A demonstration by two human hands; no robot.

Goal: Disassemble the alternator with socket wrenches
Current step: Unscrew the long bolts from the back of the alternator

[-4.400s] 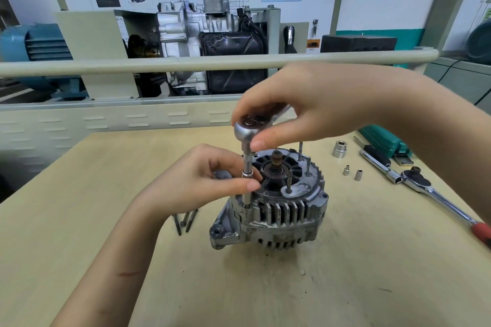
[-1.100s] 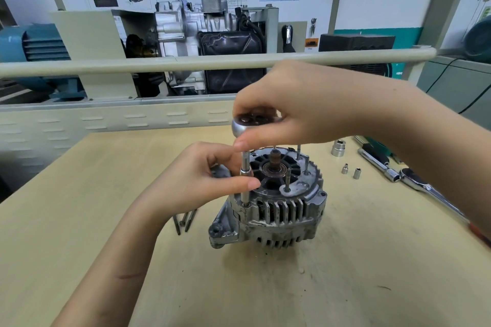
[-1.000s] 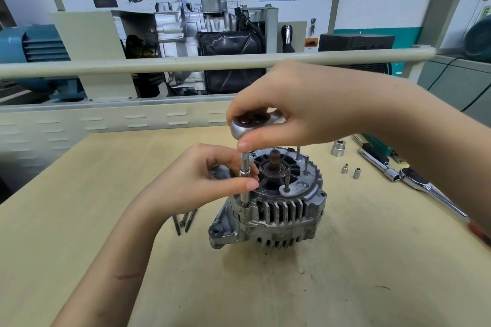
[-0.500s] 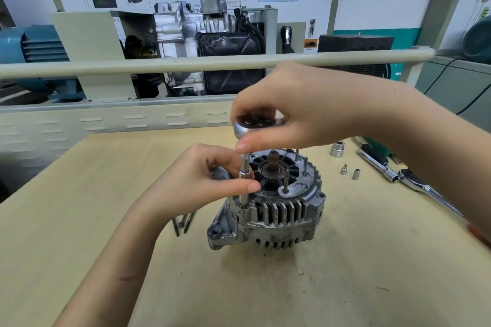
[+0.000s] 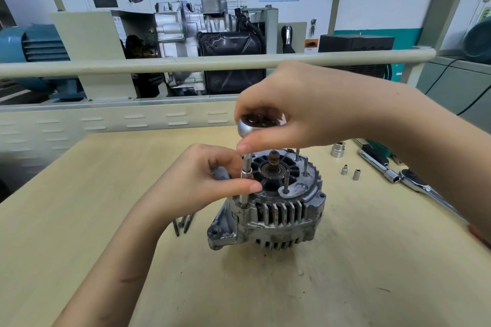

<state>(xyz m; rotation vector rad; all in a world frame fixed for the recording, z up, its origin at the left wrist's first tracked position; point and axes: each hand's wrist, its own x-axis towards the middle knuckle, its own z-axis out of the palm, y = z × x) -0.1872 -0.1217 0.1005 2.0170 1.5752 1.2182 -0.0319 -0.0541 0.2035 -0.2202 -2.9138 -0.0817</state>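
A: Nearest us on the pale wooden counter (image 5: 345, 273) stands our grey cast-metal alternator (image 5: 273, 210), finned housing upright, shaft end up.

B: And our hands?

A: Our left hand (image 5: 202, 183) pinches the slim steel extension bar (image 5: 245, 175) between thumb and fingertips, keeping it upright on a bolt at the housing's near-left edge. Our right hand (image 5: 300, 111) curls round the round chrome ratchet head (image 5: 255, 125) on top.

B: What has changed in the last few seconds?

A: Very little: the ratchet head has only swung slightly, and the bar stands as tall as before. We judge the bolt is still being worked loose.

B: Any containers?

A: Only a green case (image 5: 382, 148) beyond our right wrist, mostly hidden; we cannot tell its contents. Loose long steel bolts (image 5: 183, 223) lie left of the alternator, small silver sockets (image 5: 350, 172) and a second chrome ratchet wrench (image 5: 414, 183) farther right.
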